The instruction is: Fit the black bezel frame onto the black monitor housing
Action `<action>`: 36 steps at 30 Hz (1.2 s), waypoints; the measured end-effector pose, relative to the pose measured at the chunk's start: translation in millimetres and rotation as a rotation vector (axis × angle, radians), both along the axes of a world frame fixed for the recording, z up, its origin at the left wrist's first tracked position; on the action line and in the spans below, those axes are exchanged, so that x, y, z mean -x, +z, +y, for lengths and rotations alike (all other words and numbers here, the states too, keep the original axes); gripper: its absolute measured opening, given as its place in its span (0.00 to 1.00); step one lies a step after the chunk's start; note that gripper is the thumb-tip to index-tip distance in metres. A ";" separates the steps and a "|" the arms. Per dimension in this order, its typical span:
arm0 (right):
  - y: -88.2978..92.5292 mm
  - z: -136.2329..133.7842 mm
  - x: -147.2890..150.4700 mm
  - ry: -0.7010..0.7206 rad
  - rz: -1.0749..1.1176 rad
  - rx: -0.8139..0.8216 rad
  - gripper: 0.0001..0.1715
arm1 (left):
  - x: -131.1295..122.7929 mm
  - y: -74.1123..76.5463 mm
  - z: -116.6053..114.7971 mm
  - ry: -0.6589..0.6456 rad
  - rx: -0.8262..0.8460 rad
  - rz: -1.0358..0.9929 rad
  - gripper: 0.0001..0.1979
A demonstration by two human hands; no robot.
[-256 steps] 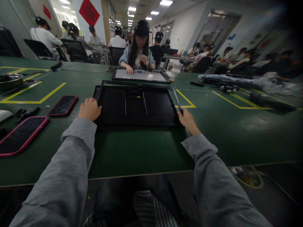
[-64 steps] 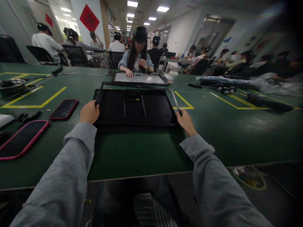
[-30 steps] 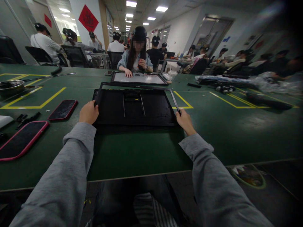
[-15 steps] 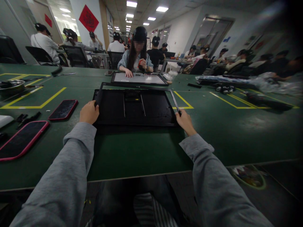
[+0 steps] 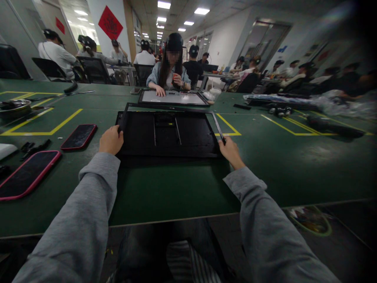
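Note:
My left hand point(image 5: 111, 140) is closed around the left side of a thin black monitor bezel point(image 5: 218, 126). Its right side is pinched in my right hand point(image 5: 231, 151). The bezel is an open rectangular frame, tilted, with its far edge raised. Behind and beneath it, a black monitor back cover point(image 5: 137, 131) lies on the green table point(image 5: 176, 192), its inside facing up. Two thin metal rails and a recess show in the middle of the cover. Whether the bezel's near edge touches the cover, I cannot tell.
Two red-edged phones point(image 5: 79, 136) point(image 5: 28, 173) lie at left, near small black parts point(image 5: 35, 149) and a metal bowl point(image 5: 16, 109). Opposite, a person rests a hand on a grey panel point(image 5: 176, 97) beside a plastic cup point(image 5: 215, 93). A black power tool point(image 5: 332, 125) lies right.
My hands and the bezel stay in practically the same place. A few people in the background have shifted slightly.

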State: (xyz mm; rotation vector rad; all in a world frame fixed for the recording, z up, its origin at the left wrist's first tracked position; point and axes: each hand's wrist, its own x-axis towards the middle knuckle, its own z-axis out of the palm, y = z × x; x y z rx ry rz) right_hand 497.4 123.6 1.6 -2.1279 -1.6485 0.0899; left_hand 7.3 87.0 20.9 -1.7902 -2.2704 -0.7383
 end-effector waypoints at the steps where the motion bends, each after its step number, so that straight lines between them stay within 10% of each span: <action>1: 0.6 -0.2 0.2 0.000 0.000 0.003 0.29 | 0.5 -0.4 0.3 -0.001 -0.002 0.002 0.26; 36: -1.4 1.9 -2.0 0.019 -0.019 0.013 0.30 | 1.6 0.2 -0.3 -0.020 0.014 0.046 0.26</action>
